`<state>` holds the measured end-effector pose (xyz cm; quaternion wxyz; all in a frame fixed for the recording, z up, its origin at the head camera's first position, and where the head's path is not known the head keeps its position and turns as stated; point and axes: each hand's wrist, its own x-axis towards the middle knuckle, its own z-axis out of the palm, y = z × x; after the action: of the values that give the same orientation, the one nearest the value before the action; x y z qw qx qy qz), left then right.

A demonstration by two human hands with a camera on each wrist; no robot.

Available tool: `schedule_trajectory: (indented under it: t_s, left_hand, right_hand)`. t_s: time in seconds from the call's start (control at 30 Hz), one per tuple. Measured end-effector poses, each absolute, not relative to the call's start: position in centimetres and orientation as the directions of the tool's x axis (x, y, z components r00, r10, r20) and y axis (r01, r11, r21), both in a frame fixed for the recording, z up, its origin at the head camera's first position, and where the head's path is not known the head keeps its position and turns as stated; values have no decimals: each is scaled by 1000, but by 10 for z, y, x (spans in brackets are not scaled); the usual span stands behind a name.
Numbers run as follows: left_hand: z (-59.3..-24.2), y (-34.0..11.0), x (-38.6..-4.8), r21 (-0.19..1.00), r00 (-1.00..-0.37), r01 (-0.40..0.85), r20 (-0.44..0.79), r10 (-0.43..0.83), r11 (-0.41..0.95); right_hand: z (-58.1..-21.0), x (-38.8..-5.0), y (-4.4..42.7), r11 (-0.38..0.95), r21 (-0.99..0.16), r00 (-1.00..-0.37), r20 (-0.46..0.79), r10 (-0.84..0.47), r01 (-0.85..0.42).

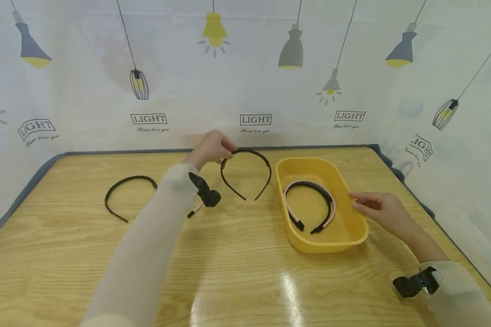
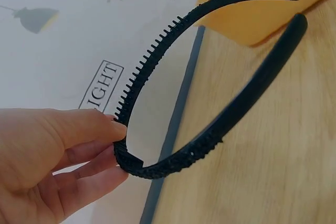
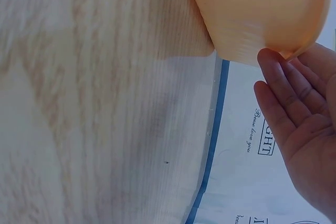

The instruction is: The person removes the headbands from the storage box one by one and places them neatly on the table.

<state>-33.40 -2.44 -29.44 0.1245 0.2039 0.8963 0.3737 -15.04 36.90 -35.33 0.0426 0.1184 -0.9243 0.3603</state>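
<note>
My left hand pinches a black toothed headband near the top of its arch, with its two ends toward me. In the left wrist view, the thumb and fingers grip this headband's textured band. My right hand holds the right rim of a yellow plastic basket; in the right wrist view, some fingertips lie against the outer wall below the rim. Inside the basket lie a pink headband and a black headband, close together.
Another black headband lies on the wooden table at left, partly behind my left sleeve. The end of a pink headband shows beside my left wrist; the rest is hidden. A printed cloth hangs behind the table.
</note>
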Motion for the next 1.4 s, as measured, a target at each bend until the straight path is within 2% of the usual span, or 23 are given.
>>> schedule_trajectory:
  t_s: [0.8,1.4]
  left_hand:
    - [-343,-43,-335,725,-884,206,-150,443,657]
    - [-357,-43,-338,676,-884,244,-140,446,695]
  right_hand:
    - [-352,-150,368,712,-650,-964,184,-191,-265]
    - [-352,-150,369,710,-658,-968,167,-188,-251]
